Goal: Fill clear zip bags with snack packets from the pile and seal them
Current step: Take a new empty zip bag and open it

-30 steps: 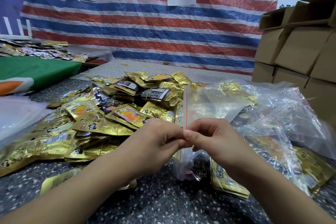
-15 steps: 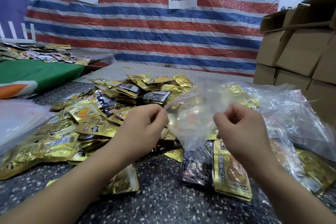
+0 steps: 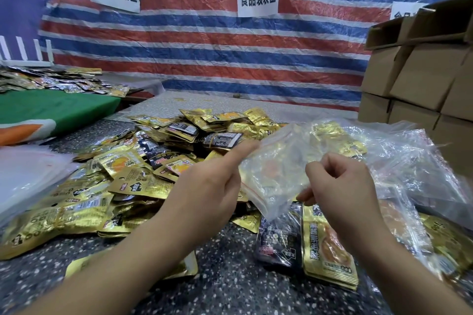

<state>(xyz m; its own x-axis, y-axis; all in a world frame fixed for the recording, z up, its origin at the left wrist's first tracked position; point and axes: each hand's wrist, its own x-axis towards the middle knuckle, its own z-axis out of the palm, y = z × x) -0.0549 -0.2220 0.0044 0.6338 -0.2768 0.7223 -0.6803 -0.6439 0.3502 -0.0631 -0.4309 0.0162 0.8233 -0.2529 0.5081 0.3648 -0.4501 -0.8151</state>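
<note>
Clear plastic zip bag (image 3: 276,176) up between both hands, over the near edge of the gold snack packets (image 3: 133,181). Left hand (image 3: 207,192) pinches the red-striped mouth, forefinger out; right hand (image 3: 340,181) curls round the other side. Best spread that mouth wide before reaching for packets.

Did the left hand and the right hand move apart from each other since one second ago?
Yes. The left hand and right hand, earlier pinched together, now hold the clear zip bag apart; the left one drifted toward the snack pile.
</note>
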